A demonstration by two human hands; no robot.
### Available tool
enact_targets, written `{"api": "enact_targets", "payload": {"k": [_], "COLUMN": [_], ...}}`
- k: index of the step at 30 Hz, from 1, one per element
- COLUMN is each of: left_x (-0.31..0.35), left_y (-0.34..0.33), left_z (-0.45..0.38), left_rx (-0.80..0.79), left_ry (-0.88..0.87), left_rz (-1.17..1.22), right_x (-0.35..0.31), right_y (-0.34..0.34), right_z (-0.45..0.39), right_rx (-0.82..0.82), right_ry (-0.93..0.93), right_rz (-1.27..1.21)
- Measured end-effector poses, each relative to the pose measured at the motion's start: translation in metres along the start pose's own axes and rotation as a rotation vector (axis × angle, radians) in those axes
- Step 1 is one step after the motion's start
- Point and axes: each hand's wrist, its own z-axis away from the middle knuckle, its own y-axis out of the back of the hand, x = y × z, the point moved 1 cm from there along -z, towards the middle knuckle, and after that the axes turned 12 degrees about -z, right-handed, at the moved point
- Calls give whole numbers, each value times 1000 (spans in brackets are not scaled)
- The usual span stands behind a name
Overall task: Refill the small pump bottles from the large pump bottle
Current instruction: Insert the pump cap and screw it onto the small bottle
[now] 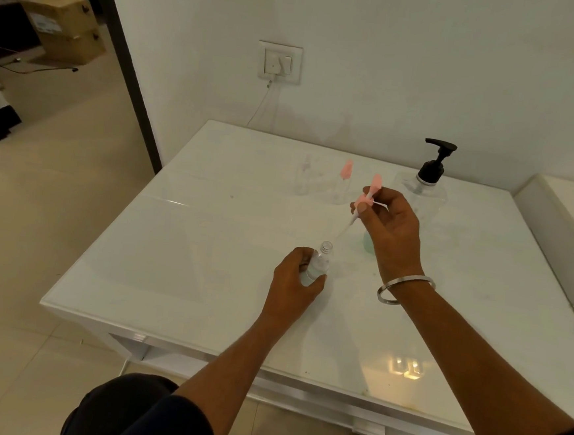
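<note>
My left hand [296, 280] grips a small clear bottle [318, 262] with its neck open, tilted on the white table [208, 245]. Above and to its right, my right hand [389, 225] holds a pink pump cap [370, 191] with its thin dip tube [345, 227] hanging out of the bottle. The large clear bottle [421, 190] with a black pump stands behind my right hand. Two more small clear bottles stand farther back, one with a pink pump [343, 184] and a fainter one [304, 175] to its left.
A pale green patch [367, 242] lies on the table, partly hidden by my right hand. A wall socket with a cable [278, 64] sits above the far table edge. A white ledge [559, 225] borders the right side. Cardboard boxes [65, 26] stand beyond the doorway.
</note>
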Motion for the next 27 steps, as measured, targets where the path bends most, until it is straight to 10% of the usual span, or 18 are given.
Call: {"api": "enact_targets", "payload": {"k": [27], "left_x": [-1], "left_y": [-2], "left_z": [0], "left_rx": [-10], "left_ry": [-20], "left_rz": [41], "right_x": [57], "right_y": [7], "right_z": [25], "right_rx": [-286], "right_ry": [-36], "right_rz": [351]}}
